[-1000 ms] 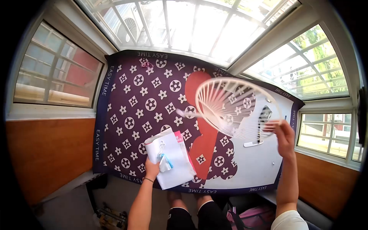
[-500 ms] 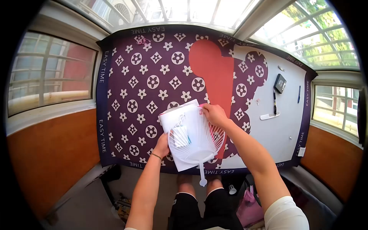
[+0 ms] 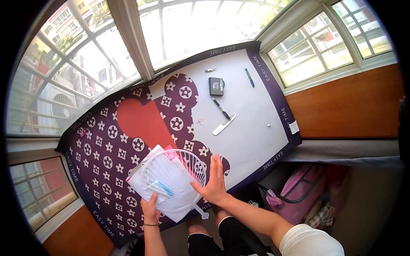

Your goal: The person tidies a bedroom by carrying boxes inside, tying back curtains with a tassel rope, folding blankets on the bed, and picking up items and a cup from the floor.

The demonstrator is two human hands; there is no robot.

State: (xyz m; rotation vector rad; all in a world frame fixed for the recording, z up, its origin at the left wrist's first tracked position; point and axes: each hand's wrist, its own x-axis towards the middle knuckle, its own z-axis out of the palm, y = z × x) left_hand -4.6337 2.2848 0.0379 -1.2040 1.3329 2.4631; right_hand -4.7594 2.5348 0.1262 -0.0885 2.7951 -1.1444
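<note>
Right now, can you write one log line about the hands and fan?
left hand: gripping papers | right hand: open, at fan's edge | fan: over papers | black box: on mat

My white plastic fan frame (image 3: pixel 186 197), round with thin spread ribs, lies over folded white paper sheets (image 3: pixel 139 179), its handle pointing between four and five o'clock. My left hand (image 3: pixel 150 210) grips the sheets at seven o'clock; my open right hand (image 3: pixel 215 183) is at the frame's three-o'clock side. A pink printed edge (image 3: pixel 172 157) shows at twelve, blue-and-white pieces (image 3: pixel 164 187) beneath the ribs.
</note>
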